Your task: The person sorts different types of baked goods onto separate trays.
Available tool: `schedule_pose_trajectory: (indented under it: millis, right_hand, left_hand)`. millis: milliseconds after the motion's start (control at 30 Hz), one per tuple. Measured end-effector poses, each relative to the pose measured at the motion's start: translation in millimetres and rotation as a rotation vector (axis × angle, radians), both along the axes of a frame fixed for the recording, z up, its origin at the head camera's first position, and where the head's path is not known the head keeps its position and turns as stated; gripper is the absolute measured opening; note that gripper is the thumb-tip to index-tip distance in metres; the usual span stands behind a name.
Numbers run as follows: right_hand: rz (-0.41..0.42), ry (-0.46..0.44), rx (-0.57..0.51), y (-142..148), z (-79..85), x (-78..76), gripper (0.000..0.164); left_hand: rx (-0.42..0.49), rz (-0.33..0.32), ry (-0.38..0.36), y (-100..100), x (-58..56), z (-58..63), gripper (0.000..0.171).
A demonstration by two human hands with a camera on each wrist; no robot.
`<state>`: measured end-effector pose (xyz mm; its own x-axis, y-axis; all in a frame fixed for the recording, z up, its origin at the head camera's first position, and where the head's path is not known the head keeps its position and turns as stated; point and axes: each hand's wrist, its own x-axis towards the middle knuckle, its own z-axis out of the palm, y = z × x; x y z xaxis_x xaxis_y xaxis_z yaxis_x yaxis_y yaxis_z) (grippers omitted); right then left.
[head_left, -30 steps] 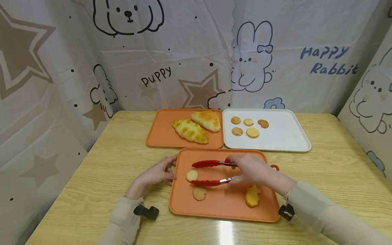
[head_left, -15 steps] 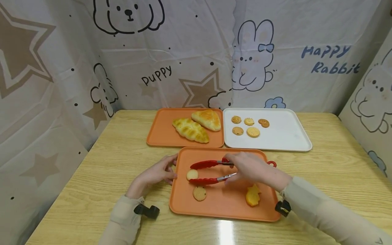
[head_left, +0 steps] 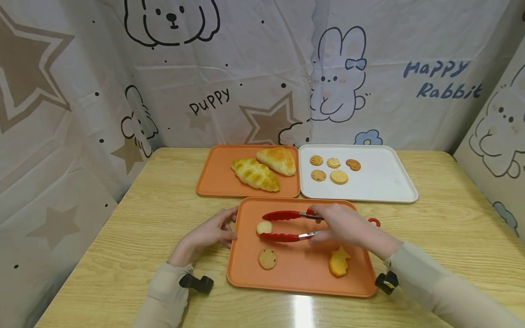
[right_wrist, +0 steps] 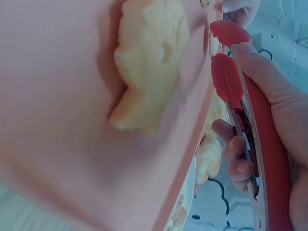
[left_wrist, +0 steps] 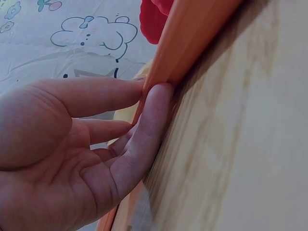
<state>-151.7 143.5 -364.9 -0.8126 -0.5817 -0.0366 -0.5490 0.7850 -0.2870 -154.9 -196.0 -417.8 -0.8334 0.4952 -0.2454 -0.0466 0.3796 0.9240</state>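
My right hand [head_left: 342, 223] holds red-tipped metal tongs [head_left: 285, 237] over the near orange tray [head_left: 295, 275]. The tongs are spread, one tip beyond and the other overlapping a small pale round cookie [head_left: 264, 228]. In the right wrist view my thumb lies along one red handle [right_wrist: 272, 144] while my fingers curl around the other side. At the tray's left edge, my left hand [head_left: 209, 232] pinches the rim [left_wrist: 166, 62] between thumb and fingers. A speckled round cookie [head_left: 267, 258] lies nearer me, and a yellow fish-shaped pastry [head_left: 338, 262] lies at the tray's right.
Behind, another orange tray [head_left: 215, 175] bears two large breads [head_left: 255, 175]. Beside it stands a white tray [head_left: 381, 182] with several cookies [head_left: 338, 177] on its left half. A patterned cloth [head_left: 262, 77] hangs at the back and sides of the wooden table [head_left: 164, 182].
The tongs first shifted slightly left, then right and a little away from me. The pale cookie has moved the same way, right and away. The left hand stays at the rim.
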Motion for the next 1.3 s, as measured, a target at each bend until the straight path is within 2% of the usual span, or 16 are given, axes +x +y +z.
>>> schedule_pose_trajectory:
  millis: [200,400,633,1100,1300]
  right_hand:
    - [-0.045,0.005,-0.022,16,1.2,-2.2,0.064]
    - [-0.095,0.010,-0.011,32,3.5,-5.6,0.061]
    - [-0.143,0.067,-0.013,50,7.7,-8.5,0.066]
    - [-0.266,0.058,-0.016,93,13.7,-7.4,0.073]
    - [-0.301,0.072,-0.005,111,12.3,-8.9,0.068]
  left_hand:
    - [-0.001,-0.006,0.001,0,-0.3,-0.8,0.076]
    - [0.001,-0.005,0.003,-2,-0.3,-3.7,0.076]
    - [0.005,-0.004,0.003,-1,0.4,-4.0,0.077]
    - [0.017,-0.010,0.001,-1,-0.7,-4.4,0.077]
    - [0.016,-0.014,0.002,-1,-0.9,-3.8,0.077]
